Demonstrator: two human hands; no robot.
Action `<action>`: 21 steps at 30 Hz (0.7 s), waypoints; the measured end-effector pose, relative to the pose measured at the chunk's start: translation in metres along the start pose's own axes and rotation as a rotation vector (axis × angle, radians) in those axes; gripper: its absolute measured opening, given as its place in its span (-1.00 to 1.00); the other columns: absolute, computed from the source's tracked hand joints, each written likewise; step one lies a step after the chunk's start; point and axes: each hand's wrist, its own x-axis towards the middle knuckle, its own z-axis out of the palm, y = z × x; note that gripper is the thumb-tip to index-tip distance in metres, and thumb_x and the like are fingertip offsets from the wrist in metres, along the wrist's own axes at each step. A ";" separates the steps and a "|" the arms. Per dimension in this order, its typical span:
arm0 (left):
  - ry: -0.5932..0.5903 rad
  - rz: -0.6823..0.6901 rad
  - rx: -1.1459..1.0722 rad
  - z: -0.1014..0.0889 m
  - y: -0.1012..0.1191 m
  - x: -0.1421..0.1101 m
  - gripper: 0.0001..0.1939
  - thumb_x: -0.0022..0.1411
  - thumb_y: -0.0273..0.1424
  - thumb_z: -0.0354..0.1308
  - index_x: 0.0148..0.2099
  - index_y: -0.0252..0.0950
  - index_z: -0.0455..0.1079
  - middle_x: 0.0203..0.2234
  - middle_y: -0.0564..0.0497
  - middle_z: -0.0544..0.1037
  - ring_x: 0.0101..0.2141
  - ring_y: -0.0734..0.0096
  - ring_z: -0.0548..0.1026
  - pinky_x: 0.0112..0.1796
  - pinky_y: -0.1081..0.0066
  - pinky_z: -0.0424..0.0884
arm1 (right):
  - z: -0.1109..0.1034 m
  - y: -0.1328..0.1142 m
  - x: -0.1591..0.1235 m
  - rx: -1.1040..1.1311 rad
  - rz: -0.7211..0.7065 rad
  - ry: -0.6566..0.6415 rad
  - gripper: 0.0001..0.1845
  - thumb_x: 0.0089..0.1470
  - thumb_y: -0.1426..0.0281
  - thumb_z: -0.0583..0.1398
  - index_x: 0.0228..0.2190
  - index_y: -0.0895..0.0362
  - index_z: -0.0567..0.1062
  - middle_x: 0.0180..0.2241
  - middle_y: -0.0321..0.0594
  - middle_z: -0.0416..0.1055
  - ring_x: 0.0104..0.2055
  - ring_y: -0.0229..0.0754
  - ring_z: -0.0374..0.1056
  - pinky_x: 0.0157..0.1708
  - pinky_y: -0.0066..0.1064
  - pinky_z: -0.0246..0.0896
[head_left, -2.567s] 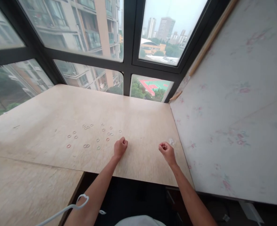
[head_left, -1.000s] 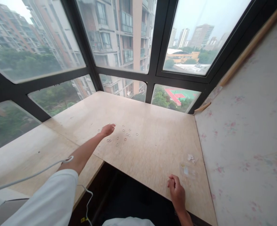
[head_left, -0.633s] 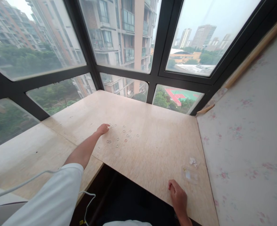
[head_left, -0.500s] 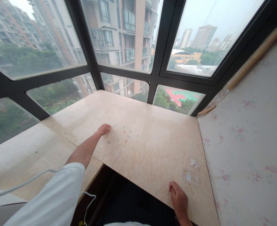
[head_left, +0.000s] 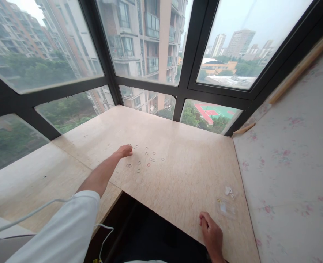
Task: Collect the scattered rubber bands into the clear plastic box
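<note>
Several small rubber rings (head_left: 147, 159) lie scattered on the beige stone counter (head_left: 177, 175). My left hand (head_left: 125, 150) is stretched far out and rests on the counter at the left edge of the rings, fingers curled down over some of them. My right hand (head_left: 212, 234) lies near the counter's front edge with its fingers curled loosely; I cannot see anything in it. A small clear plastic bag (head_left: 226, 207) lies just beyond my right hand.
Large dark-framed windows (head_left: 183, 65) close off the back and left of the counter. A flower-patterned wall panel (head_left: 293, 164) rises on the right. A white cable (head_left: 40, 210) hangs by my left sleeve. Below the counter's front edge is a dark gap (head_left: 150, 237).
My left hand has gone from a fist near the front to a long reach over the leftmost rings, where it has stayed for the last second. My right hand slid back to the front edge.
</note>
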 end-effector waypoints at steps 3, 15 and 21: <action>0.081 0.071 -0.077 0.000 0.026 0.004 -0.95 -0.03 -0.44 0.16 -0.45 -0.30 0.43 -0.37 -0.08 0.55 -0.32 0.28 0.47 -0.32 0.42 0.32 | 0.002 0.003 0.000 0.023 -0.001 0.005 -0.66 0.12 0.23 -0.03 -0.48 0.07 0.46 -0.61 -0.31 0.43 -0.59 -0.24 0.36 -0.56 -0.51 0.10; 0.282 0.427 -0.617 0.051 0.264 -0.017 -0.81 0.25 -0.36 -0.02 -0.22 -0.34 0.36 -0.38 -0.03 0.58 -0.59 0.56 0.49 -0.56 0.57 0.35 | -0.004 -0.015 0.006 0.155 -0.017 0.056 -0.70 0.07 0.45 -0.04 -0.47 0.11 0.48 -0.60 -0.29 0.43 -0.58 -0.26 0.32 -0.50 -0.50 0.06; 0.073 0.590 -0.899 0.087 0.375 -0.069 -0.70 0.23 -0.33 0.08 0.00 -0.29 0.36 -0.32 -0.01 0.63 -0.71 0.62 0.41 -0.57 0.55 0.39 | -0.005 -0.015 0.005 0.193 0.003 0.048 -0.70 0.03 0.52 -0.03 -0.46 0.09 0.49 -0.59 -0.32 0.43 -0.55 -0.27 0.32 -0.47 -0.49 0.06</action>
